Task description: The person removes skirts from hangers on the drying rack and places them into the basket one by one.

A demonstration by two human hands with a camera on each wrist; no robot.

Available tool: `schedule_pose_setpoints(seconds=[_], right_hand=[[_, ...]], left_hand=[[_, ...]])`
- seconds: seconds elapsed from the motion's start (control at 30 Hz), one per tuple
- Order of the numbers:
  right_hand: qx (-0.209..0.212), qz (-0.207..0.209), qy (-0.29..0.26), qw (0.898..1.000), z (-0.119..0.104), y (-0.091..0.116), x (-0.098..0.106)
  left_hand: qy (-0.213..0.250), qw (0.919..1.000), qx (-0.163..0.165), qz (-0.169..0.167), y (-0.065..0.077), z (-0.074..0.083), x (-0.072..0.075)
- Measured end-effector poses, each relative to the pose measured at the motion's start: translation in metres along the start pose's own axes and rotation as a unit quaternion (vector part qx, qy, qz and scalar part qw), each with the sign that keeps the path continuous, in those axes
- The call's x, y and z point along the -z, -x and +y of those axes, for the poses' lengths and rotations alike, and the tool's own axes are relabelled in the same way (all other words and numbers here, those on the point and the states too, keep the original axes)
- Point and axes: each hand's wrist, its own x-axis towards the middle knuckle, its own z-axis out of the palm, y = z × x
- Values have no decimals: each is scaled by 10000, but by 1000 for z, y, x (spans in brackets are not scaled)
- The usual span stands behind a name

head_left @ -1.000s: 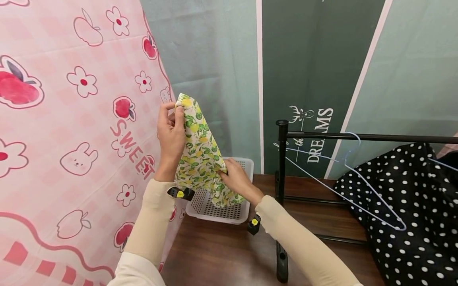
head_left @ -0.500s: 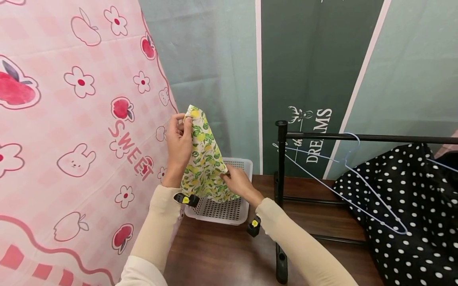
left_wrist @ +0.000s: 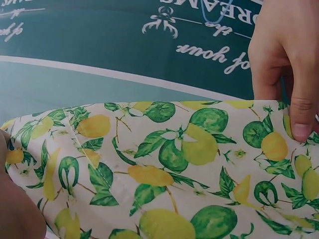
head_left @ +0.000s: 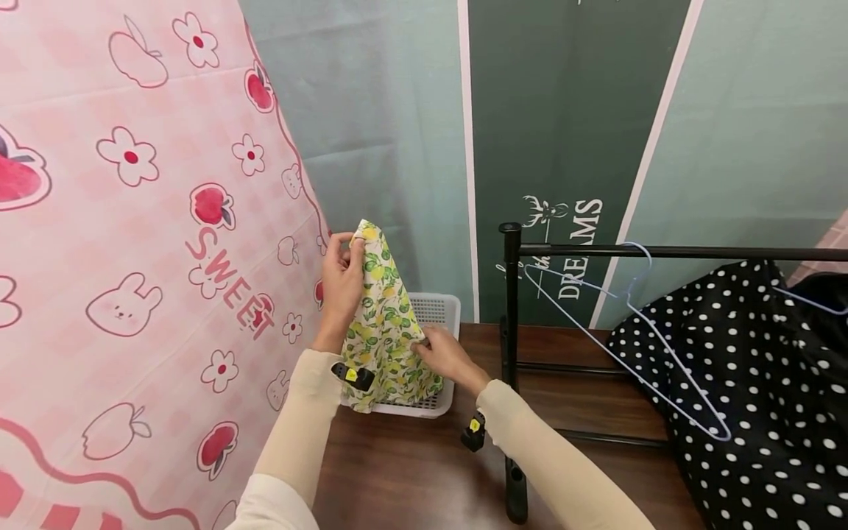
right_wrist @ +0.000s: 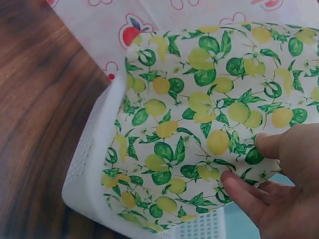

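Beside pink printed fabric (head_left: 165, 250), your left hand (head_left: 341, 291) pinches the top corner of the lemon-print cloth (head_left: 383, 316) and your right hand (head_left: 449, 358) its edge lower down, over the white basket (head_left: 456, 313), so a light, even pull should straighten it best.

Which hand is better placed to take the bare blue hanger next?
Probably the right hand: it is nearer the hanger, though it grips the lemon-print cloth. The left hand pinches that cloth farther away.
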Motion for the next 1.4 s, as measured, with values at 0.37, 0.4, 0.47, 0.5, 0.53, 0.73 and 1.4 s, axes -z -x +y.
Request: schedule_pose_setpoints(seconds=[0.37,0.4,0.47,0.5,0.53,0.73,1.4], right_hand=[[-439,-25,-90,9990,17,4,-10],[-472,16,-43,9989,18,5,-11],[-579,155,8,9982,22,6,-13],[-643,249,51,9976,24,7,-14],[-730,344,56,9967,27,7,-15],[-1018,846,62,9912,38,9,-15],[-649,-130,-310,9973,51,17,-24]], left_hand=[[-171,9990,105,-395,5,-27,-12],[-183,9987,124,-452,7,-29,-13],[-204,9981,169,-550,10,-33,-16],[-201,9979,163,-591,12,-35,-17],[-211,9975,160,-648,14,-37,-18],[-244,9965,166,-779,25,-51,-25],[-394,9844,946,-1428,72,-96,-42]])
